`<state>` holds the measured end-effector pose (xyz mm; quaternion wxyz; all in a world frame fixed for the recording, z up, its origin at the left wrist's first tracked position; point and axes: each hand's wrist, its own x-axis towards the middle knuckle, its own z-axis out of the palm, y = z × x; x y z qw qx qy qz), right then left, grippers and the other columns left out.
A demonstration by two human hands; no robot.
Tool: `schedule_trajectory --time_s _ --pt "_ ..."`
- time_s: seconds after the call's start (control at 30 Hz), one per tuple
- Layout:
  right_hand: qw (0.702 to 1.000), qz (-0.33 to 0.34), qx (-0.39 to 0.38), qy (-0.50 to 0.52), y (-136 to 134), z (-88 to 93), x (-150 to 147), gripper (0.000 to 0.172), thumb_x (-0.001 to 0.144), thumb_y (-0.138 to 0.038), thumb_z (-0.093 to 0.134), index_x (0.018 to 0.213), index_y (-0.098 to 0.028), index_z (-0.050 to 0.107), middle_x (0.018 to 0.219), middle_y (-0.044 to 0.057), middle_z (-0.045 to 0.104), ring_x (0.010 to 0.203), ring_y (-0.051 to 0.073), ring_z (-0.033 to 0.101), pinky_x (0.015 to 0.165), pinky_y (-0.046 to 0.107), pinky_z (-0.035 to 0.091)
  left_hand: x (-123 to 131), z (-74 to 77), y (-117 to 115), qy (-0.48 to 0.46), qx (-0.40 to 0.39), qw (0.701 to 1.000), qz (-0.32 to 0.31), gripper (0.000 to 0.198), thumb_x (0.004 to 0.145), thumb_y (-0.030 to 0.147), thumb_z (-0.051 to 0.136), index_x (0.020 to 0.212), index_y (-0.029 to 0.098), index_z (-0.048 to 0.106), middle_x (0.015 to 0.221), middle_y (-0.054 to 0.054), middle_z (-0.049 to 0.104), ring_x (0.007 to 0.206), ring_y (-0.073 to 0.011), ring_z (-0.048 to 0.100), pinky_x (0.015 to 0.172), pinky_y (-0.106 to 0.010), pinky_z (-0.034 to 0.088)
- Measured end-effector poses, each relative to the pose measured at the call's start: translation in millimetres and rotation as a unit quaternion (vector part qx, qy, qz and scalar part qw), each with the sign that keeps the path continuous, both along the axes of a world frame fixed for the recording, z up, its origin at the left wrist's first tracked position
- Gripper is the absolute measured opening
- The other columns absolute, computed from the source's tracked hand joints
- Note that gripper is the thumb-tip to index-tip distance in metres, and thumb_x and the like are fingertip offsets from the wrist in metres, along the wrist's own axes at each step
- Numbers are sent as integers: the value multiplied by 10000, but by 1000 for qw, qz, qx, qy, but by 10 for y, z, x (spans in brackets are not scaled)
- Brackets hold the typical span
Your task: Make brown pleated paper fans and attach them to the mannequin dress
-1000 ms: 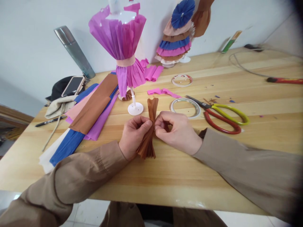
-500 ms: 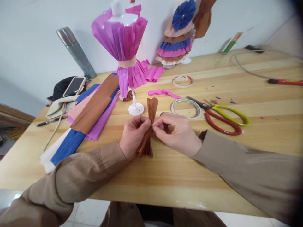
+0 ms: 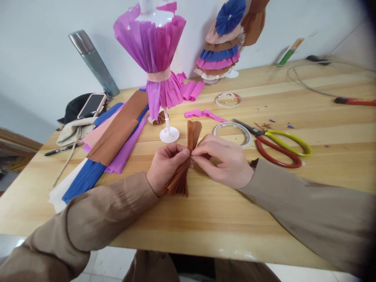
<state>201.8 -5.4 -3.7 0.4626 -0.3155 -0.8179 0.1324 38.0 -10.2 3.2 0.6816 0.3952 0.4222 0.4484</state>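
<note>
Where our desk (image 3: 205,219) meets a white wall (image 3: 44,58), our left hand (image 3: 166,168) and right hand (image 3: 226,160), fingers clenched on pleated brown paper (image 3: 178,182) over the desk's middle, pinched spot hidden, top of the mannequin (image 3: 158,51) cut off

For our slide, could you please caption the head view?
Left hand and right hand pinch a pleated brown crepe-paper bundle at its middle, at a wooden table, near scissors and tape ring.
</note>
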Motion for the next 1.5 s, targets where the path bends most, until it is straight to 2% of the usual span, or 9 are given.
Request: schedule_trajectory --time_s 0.17,0.33,0.53,0.67,0.83,0.97,1.13,1.2,1.5 --pt "1000 -16 -13 -15 -23 -28 -4 126 834 -151 539 738 -222 577 694 22 569 612 148 535 566 292 441 36 -13 -36 57 19 998 30 255 622 304 807 623 128 622 534 6 618 501 -78 527 516 -190 416" --pt "999 -35 -3 -26 -60 -36 -22 156 807 -104 531 700 -217 520 641 -7 501 552 123 470 516 262 391 71 -30 -63 93 47 993 64 211 620 266 802 593 127 646 554 17 605 522 -68 497 517 -182 397" --pt "997 -60 19 -40 -84 -27 -31 167 789 -82 522 693 -217 498 620 -14 483 543 123 460 509 258 366 65 -15 -84 97 50 993 52 254 625 337 812 586 138 660 528 17 582 484 -59 457 468 -180 374" --pt "996 -68 34 -45 -81 -33 -25 158 785 -81 525 710 -220 514 627 -13 498 538 125 461 512 265 358 48 26 -105 93 48 994 42 242 641 347 801 624 139 678 564 2 606 507 -69 493 480 -182 397" --pt "993 -81 57 -66 -83 -27 -26 177 823 -99 508 694 -220 522 602 -14 499 511 120 444 507 266 364 32 40 -106 81 24 996 34 163 623 250 789 682 139 686 577 4 626 507 -72 519 494 -182 415" --pt "988 -90 95 -81 -75 -41 -18 172 863 -115 511 731 -201 579 627 1 559 527 115 470 518 254 385 46 14 -93 82 33 995 48 131 596 182 779 681 132 693 645 2 675 575 -79 568 580 -188 468" --pt "957 -87 240 -136 -56 -45 1 196 887 -88 491 893 -140 680 612 16 595 543 136 481 533 279 384 55 -15 -95 85 37 994 50 214 586 240 813 729 124 704 669 1 692 607 -93 589 614 -204 483" --pt "947 -88 270 -148 -51 -35 1 215 897 -86 482 895 -130 693 597 16 591 531 137 463 523 286 370 53 -26 -95 84 39 994 53 247 585 268 826 746 126 703 684 -3 698 621 -100 597 619 -209 485" --pt "955 -69 245 -151 -71 -17 -7 170 879 -121 513 898 -135 681 666 26 644 555 132 543 522 285 420 29 -56 -67 62 23 996 56 279 571 280 839 753 124 695 688 -6 696 628 -106 605 620 -218 491"
